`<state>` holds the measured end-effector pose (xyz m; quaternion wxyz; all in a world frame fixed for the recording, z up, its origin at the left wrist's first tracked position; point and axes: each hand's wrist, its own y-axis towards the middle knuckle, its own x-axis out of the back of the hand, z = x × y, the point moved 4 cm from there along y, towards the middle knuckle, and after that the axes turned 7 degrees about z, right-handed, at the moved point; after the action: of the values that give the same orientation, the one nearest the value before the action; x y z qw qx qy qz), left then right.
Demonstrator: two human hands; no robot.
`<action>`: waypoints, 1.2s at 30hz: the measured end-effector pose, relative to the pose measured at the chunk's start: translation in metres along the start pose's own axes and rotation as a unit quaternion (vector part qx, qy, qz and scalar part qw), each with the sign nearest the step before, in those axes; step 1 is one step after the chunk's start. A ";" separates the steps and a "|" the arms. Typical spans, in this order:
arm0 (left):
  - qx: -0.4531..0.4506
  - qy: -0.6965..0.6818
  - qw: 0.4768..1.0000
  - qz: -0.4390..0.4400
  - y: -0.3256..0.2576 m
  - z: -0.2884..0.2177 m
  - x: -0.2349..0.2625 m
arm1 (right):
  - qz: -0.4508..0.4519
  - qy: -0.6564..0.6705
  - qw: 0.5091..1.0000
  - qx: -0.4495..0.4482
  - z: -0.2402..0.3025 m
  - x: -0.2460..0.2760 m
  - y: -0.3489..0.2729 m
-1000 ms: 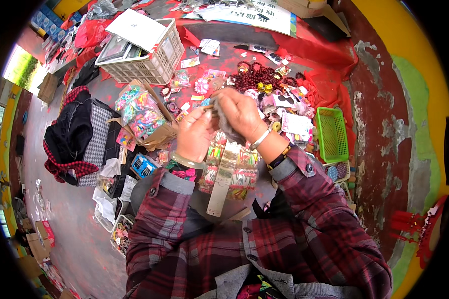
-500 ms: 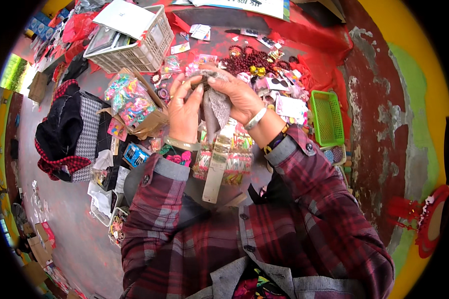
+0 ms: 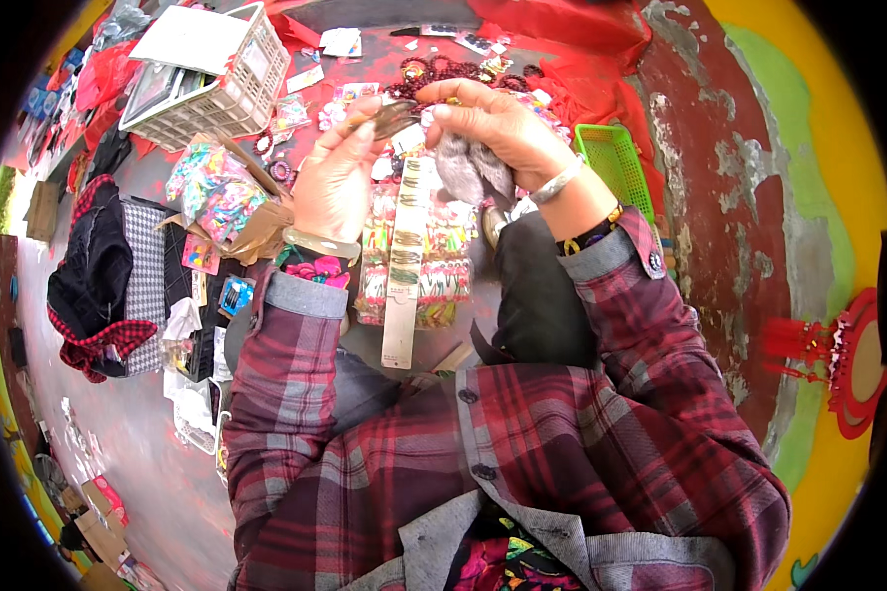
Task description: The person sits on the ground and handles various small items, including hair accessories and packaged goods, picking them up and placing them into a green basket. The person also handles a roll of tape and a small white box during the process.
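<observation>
My left hand (image 3: 335,182) is closed in a pinch on one end of a thin bronze-coloured piece (image 3: 392,120), possibly a hair clip; motion blur hides its exact shape. Its other end reaches the fingers of my right hand (image 3: 508,133), bent over a grey, soft-looking cloth piece (image 3: 468,167) that hangs under the palm. Below both hands lies a long, narrow white card strip (image 3: 398,315) with several bronze-coloured pieces along its upper part. The strip rests over clear packs of colourful small items (image 3: 443,281).
A cardboard box of colourful packets (image 3: 212,187) and a white crate (image 3: 207,108) stand to the left. Dark red beads (image 3: 443,69) lie beyond my hands. A green basket (image 3: 613,163) sits at the right by the worn wall. Dark clothing (image 3: 99,266) lies far left.
My hands have moved apart, and the bronze-coloured piece now shows between them. The grey cloth has shifted right, under my right hand. The view has turned, so the strip shows more fully.
</observation>
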<state>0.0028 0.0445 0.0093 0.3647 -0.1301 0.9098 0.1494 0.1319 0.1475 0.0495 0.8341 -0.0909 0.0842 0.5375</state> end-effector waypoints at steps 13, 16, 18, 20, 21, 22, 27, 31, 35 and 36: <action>0.212 0.201 0.955 -0.061 -0.014 0.055 0.032 | -0.302 -0.118 0.933 -0.158 -0.069 0.203 -0.211; 0.261 0.208 0.940 -0.074 -0.029 0.060 0.056 | -0.355 -0.239 0.851 -0.304 -0.151 0.226 -0.286; 0.279 0.224 0.931 -0.075 -0.037 0.065 0.073 | -0.204 -0.374 0.845 -0.322 -0.212 0.245 -0.315; 0.300 0.251 0.916 -0.091 -0.044 0.068 0.081 | -0.274 -0.249 0.828 -0.422 -0.232 0.236 -0.314; 0.314 0.264 0.907 -0.096 -0.046 0.071 0.084 | -0.205 -0.429 0.770 -0.425 -0.248 0.245 -0.312; 0.317 0.278 0.902 -0.088 -0.050 0.075 0.091 | -0.231 -0.398 0.774 -0.436 -0.266 0.257 -0.313; 0.373 0.279 0.878 -0.115 -0.064 0.107 0.109 | -0.343 -0.257 0.773 -0.468 -0.313 0.289 -0.302; 0.383 0.287 0.869 -0.127 -0.082 0.121 0.108 | -0.436 -0.195 0.765 -0.433 -0.279 0.279 -0.275; 0.395 0.315 0.852 -0.137 -0.091 0.134 0.126 | -0.395 -0.262 0.751 -0.460 -0.271 0.287 -0.269; 0.398 0.329 0.843 -0.150 -0.096 0.131 0.132 | -0.385 -0.243 0.768 -0.450 -0.249 0.272 -0.263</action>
<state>0.0252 -0.0130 -0.1907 0.0821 -0.1497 0.9270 -0.3340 0.4724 0.2200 -0.2410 0.8273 -0.3467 -0.4149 0.1523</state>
